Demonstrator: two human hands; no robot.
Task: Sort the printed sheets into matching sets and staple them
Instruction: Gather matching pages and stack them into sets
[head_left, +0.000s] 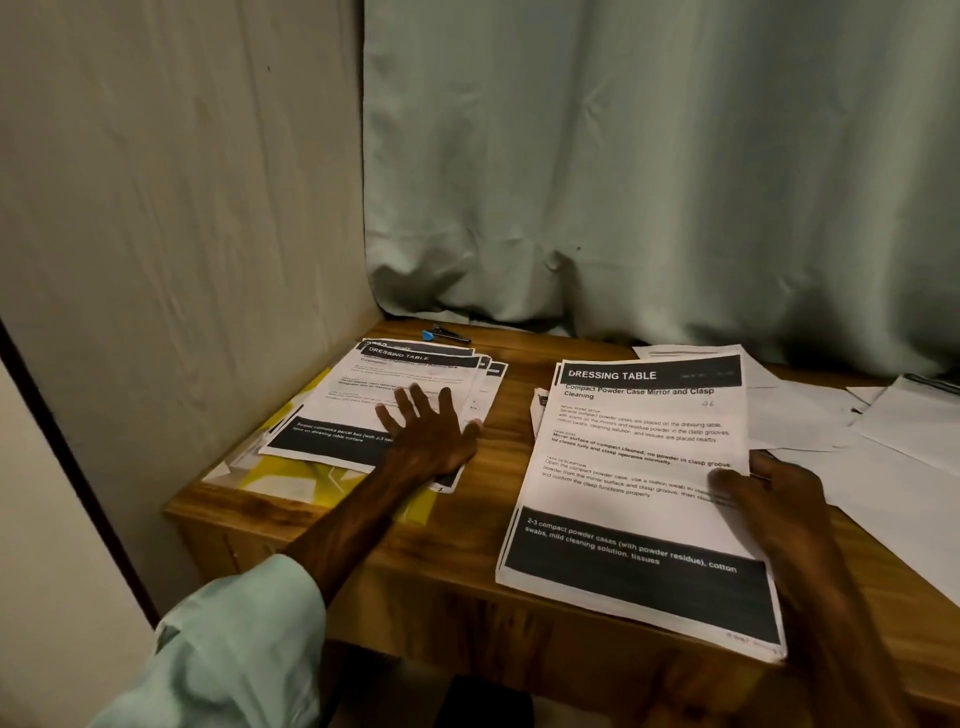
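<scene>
Head view: curtain (649, 156) closes off the far side and a wall panel (182, 182) the left. The table (493, 493) is cut off at its right and near edges.

The right hand (774, 499) is motion-blurred at the right edge of the right stack (639, 467), thumb over the top sheet. Can't tell whether it pinches the paper or just rests on it. Sheets per stack are uncountable; only fanned edges show.

Counts:
- Two stacks of printed sheets, both headed "DRESSING TABLE". The right stack lies near, the left stack (363, 400) further off by the wall.
- One spread of loose white sheets (883, 441) at far right, running out of frame.
- Two hands. The left hand (431, 431), in a pale sleeve (234, 649), lies flat with fingers straight and spread. It presses on the left stack and covers its near-right corner.
- One yellow folder (311, 478), mostly hidden under the left stack.
- One dark tool (449, 334) with a blue tip, beyond the left stack near the curtain. Too small to identify.
</scene>
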